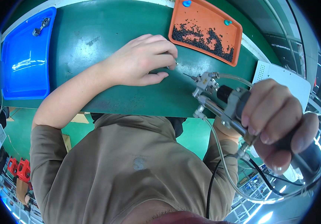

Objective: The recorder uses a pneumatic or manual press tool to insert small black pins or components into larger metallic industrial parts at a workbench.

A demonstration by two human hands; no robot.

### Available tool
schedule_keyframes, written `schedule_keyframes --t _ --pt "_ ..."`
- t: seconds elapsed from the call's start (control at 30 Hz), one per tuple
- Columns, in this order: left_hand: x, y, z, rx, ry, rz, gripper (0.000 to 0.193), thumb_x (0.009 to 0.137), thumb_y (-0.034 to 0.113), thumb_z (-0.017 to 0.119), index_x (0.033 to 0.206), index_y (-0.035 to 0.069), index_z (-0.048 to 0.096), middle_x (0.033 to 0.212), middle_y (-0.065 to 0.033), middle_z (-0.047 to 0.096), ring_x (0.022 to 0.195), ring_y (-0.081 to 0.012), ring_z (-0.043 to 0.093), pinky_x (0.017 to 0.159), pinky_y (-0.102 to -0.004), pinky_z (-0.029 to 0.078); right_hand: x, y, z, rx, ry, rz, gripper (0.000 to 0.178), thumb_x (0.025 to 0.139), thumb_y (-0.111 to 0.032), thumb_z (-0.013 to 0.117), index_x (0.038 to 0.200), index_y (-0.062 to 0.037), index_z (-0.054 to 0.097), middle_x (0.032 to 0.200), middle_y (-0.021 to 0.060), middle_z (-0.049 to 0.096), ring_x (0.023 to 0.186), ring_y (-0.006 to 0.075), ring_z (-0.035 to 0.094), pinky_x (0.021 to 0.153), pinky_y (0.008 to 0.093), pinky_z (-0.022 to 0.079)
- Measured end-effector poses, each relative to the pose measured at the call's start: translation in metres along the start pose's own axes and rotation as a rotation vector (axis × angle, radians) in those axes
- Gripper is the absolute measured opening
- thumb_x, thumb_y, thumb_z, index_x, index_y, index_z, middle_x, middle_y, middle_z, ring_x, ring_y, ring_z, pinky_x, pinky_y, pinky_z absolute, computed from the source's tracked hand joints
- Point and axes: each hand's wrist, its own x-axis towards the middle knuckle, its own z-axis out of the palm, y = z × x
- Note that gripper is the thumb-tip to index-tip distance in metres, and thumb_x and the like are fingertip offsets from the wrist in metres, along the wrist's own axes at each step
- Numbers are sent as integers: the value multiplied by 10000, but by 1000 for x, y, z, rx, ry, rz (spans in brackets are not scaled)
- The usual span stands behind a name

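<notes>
My left hand (145, 59) rests over the green table (104, 95), its fingers bent and the thumb apart from them. By its fingertips is a small shiny thing (177, 64), too small to make out. On the right, my right hand (276, 115) is wrapped round the dark body of a dispensing tool (220, 106) with a metal head. The tool's thin tip points left toward my left hand, with a gap between. Clear tubes (220, 149) run from the tool's head and side.
An orange tray (205, 11) at the far side holds many tiny black pieces and two small blue and teal knobs. A blue tray (24, 74) at the left has a metal fitting (41, 27) in it. Behind the tool lies a white device (279, 74). A black cable (212, 179) hangs at the right.
</notes>
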Motion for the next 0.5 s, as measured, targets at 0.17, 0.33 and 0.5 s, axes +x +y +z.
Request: schedule_keyframes --t 0.17,0.33,0.5 --pt "-6 -3 10 132 22 39 160 776 118 791 925 87 741 1108 -30 681 1019 -235 629 892 -391 494 2 5 0 -97 -36 96 325 907 -243 663 1185 -154 518 795 5 554 622 138 577 554 284 485" --pt "-4 -1 10 123 69 37 103 779 132 793 861 80 758 1033 -11 696 930 -209 631 844 -371 495 3 12 1 -55 -56 115 328 891 -224 656 1173 -157 505 784 5 543 621 146 568 556 294 480" --pt "-8 1 11 125 67 2 100 774 145 799 842 81 761 1005 -10 690 893 -207 620 831 -366 492 3 21 -1 -37 -58 135 328 867 -206 653 1156 -160 504 783 4 541 615 147 558 554 300 475"
